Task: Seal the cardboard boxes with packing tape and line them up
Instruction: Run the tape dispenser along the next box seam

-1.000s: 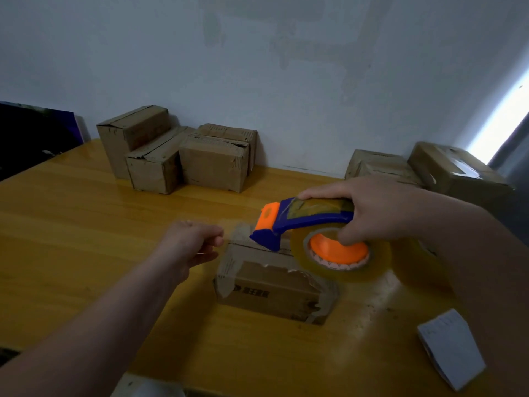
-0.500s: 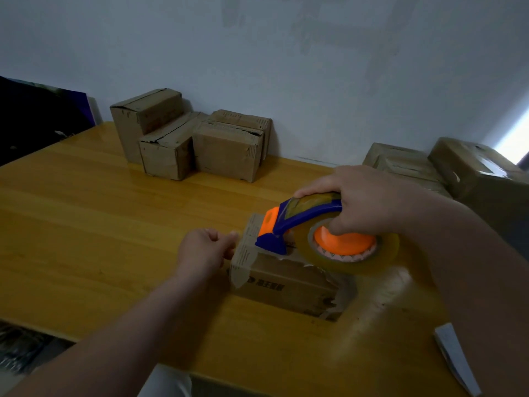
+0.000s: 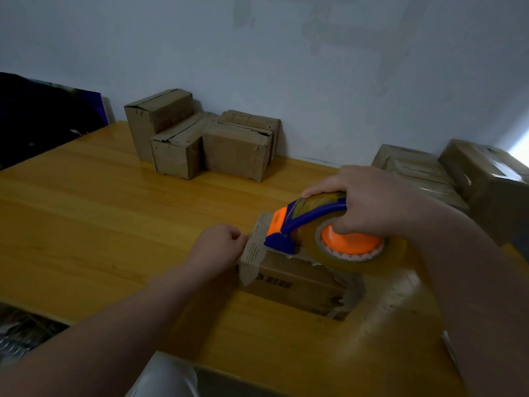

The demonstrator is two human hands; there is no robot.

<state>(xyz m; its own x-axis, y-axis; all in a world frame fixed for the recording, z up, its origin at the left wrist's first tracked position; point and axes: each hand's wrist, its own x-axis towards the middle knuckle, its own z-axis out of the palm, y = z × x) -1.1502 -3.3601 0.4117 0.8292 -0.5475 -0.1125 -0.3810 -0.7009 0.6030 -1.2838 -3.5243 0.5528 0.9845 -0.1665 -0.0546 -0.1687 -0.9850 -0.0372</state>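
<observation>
Brown corrugated cardboard box (image 3: 297, 282), ragged-edged with dark print on its near face, lies on the yellow wooden table (image 3: 86, 224) at 5 o'clock from centre. The left hand (image 3: 214, 247), fingers curled, pinches its 9 o'clock end. The right hand (image 3: 369, 202) grips the blue-and-orange tape dispenser (image 3: 309, 222), whose nose rests on the box top.

The tape dispenser (image 3: 309, 213) in my fingers (image 3: 320, 192) is smooth blue-and-orange plastic, its tape roll (image 3: 396, 253) glossy and clear. The cardboard box (image 3: 300, 285) looks matt, rough-torn; the desk (image 3: 114, 210), shiny varnished wood.
</observation>
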